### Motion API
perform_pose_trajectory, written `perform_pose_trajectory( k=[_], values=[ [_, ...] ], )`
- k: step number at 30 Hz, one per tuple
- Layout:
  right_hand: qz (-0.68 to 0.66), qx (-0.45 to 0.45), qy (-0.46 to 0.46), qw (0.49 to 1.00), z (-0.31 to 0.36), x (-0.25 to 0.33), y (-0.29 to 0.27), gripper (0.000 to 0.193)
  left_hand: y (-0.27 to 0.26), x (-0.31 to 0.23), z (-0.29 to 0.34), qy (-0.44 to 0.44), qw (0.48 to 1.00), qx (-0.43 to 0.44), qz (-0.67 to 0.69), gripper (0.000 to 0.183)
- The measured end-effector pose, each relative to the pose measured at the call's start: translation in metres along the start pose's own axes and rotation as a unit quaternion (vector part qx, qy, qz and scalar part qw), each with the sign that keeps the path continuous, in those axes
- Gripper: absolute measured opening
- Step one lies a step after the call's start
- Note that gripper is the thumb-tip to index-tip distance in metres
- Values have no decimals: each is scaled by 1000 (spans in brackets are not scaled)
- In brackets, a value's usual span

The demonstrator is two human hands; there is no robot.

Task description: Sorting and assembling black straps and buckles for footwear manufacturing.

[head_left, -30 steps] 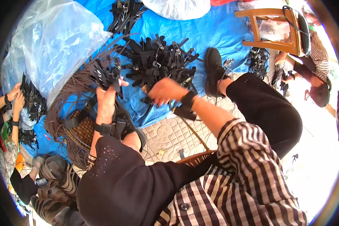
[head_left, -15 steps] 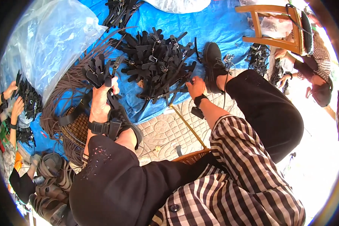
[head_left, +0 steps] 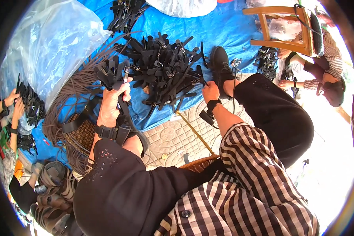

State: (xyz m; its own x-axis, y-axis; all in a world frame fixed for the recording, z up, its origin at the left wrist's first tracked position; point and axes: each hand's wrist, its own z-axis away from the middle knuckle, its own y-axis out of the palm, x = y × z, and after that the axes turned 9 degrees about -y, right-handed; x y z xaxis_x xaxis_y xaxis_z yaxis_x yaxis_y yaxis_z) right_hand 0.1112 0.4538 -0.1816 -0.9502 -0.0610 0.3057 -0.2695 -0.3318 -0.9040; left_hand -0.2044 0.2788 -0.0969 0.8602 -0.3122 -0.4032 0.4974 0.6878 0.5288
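My left hand (head_left: 111, 103) is closed around a bunch of black buckle straps (head_left: 111, 72), which fan out above the fist with a metal buckle beside the thumb. To the right of that bunch lies a big tangled pile of black straps with silver buckles (head_left: 161, 70). At the pile's right edge, my right hand (head_left: 211, 92) pinches the end of one dark strap (head_left: 201, 76). Part of that strap merges with the pile, so its full length is hidden. Both wrists carry black bands.
A blue tarp (head_left: 236, 31) lies beneath the straps. Brown cords (head_left: 70, 84) and a clear plastic sheet (head_left: 59, 43) are at the left. My black shoe (head_left: 219, 63) stands right of the pile. A wooden stool (head_left: 281, 29) lies far right. People at both sides handle straps.
My right hand has moved slightly right, with a strap end now at its fingertips. My left hand and its bunch have shifted a little right and down.
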Motion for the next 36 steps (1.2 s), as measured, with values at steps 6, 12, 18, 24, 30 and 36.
perform_pose_trajectory(
  k=[6,12,18,24,30,36],
  values=[
    [-5,-6,-42,999,-3,25,-40,17,2,-2,1,25,1000,5,-7,18],
    [-499,115,19,858,54,137,-47,9,-4,-4,15,67,997,39,-26,14],
    [-477,266,-101,831,83,216,-16,13,6,3,3,77,995,7,-58,13],
    [-162,134,-387,898,103,254,22,34,-13,-6,7,73,991,-87,-69,8],
    [43,219,-509,832,87,247,7,24,-15,-3,-7,30,994,-99,-42,8],
    [-35,-10,-603,797,-16,210,-36,7,-23,1,-6,32,997,-51,38,24]
  ],
)
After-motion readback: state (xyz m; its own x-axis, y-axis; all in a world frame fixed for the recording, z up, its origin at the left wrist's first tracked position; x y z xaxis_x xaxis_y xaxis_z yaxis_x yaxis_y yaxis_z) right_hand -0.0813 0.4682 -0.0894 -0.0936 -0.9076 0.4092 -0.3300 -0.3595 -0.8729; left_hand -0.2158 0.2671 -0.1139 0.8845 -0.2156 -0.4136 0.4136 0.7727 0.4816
